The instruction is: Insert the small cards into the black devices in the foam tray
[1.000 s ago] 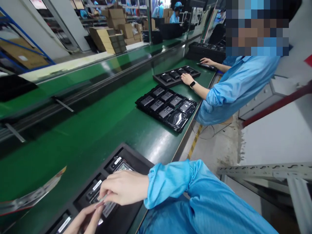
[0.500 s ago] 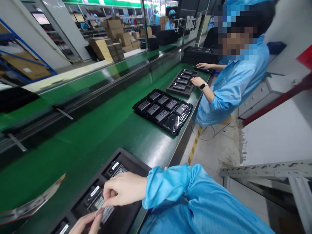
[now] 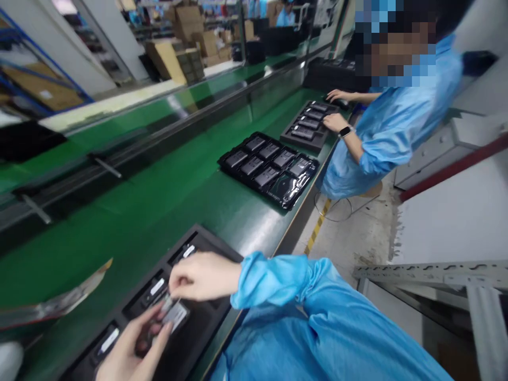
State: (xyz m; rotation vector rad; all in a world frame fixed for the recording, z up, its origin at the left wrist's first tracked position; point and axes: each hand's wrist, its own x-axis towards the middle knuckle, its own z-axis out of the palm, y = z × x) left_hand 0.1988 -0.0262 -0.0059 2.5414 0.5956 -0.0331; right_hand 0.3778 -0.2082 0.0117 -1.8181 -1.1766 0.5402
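Holding with the left hand (image 3: pixel 133 346), between thumb and fingers, a grey block (image 3: pixel 177 316) with a pale face, in or just above a pocket of the black foam-like tray (image 3: pixel 212 243) at the lower left of the bench (image 3: pixel 166 211); cannot tell which. Bending the thumb and forefinger of the right hand (image 3: pixel 204 276) close together, just beside the block; because of the blur, cannot tell about anything thin pinched there. Judging by the shape, probably rather light, stiff in the body and a little slippery on the smooth face; perhaps sensitive to a knock. Better to take hold by the opposite side edges, with only small pressure on the face. In neighbouring pockets, dark bar-shaped pieces (image 3: pixel 156 288) with white labels, narrow and straight-edged. For the tray, matt and soft-looking material, with pockets of rectangular cut. Farther along the bench, a moulded plastic tray (image 3: pixel 283 186), black and very shiny, with flat grey pieces (image 3: pixel 251 165) in rows. On the right arm, a sleeve (image 3: pixel 270 278) of thin blue cloth with many soft folds.
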